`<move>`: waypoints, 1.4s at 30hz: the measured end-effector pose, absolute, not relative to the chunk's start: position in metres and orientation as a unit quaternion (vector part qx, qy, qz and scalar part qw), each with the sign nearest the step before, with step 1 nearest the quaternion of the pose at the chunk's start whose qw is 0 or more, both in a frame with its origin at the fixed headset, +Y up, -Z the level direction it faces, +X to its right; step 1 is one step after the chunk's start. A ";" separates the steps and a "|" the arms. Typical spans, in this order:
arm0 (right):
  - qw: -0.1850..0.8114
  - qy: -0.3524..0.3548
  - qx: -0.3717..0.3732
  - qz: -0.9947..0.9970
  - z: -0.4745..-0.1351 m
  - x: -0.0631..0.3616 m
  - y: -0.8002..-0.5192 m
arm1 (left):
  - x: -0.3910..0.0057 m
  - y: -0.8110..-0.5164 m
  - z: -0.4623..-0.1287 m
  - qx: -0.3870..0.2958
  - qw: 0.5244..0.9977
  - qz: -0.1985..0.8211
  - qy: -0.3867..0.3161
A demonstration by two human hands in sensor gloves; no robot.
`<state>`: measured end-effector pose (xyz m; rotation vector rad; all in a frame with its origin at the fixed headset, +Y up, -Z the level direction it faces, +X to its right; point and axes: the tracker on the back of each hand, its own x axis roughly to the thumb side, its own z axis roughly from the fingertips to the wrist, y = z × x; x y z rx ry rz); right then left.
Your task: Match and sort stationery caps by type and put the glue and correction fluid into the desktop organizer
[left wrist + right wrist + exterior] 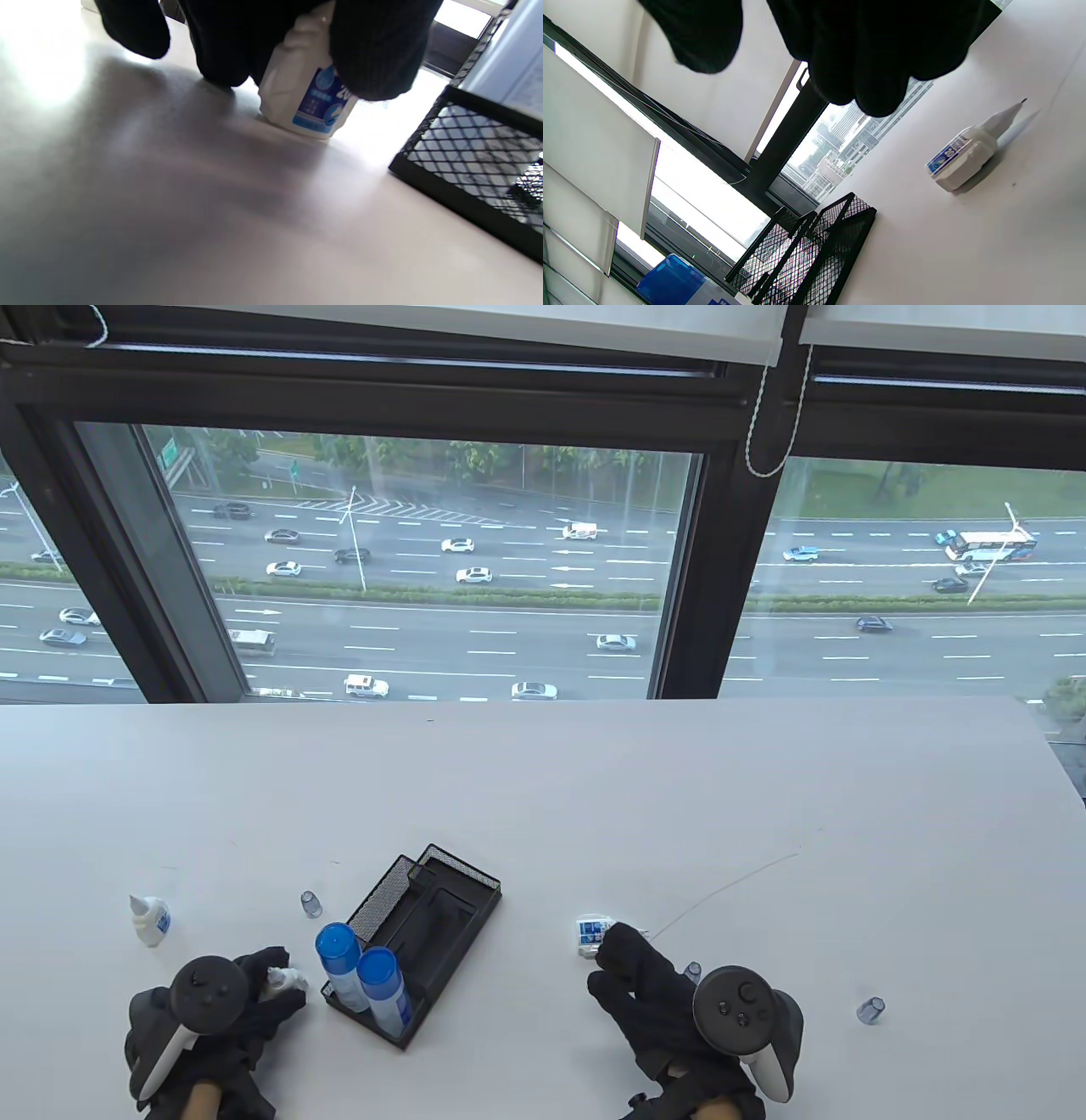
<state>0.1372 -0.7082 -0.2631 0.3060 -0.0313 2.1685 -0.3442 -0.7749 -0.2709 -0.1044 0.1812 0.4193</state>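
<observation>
A small, light, likely slippery white plastic correction-fluid bottle [307, 91] is being gripped around its body by the left hand [254, 1010] on the counter [764, 797], while the right hand [645, 984] is hovering relaxed, holding nothing.

The table view looks down from above the person onto the white table [594, 797] and out a window [424, 560] beyond. The left wrist view sits very low and close to the tabletop, facing the mesh organizer [475, 169] at frame right. The right wrist view is tilted almost onto its side, the organizer [814, 254] at its lower centre. All three share the organizer [424, 933].
</observation>
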 end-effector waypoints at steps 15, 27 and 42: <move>0.482 -0.016 0.116 0.868 -0.265 0.148 -0.703 | -0.338 -0.712 -0.252 0.087 0.958 0.265 0.067; 0.492 -0.020 0.096 0.865 -0.267 0.158 -0.705 | -0.239 -0.596 -0.210 0.264 0.933 0.230 -0.087; 0.379 -0.053 0.009 0.924 -0.271 0.175 -0.709 | -0.091 -0.673 -0.245 0.034 0.908 0.321 -0.268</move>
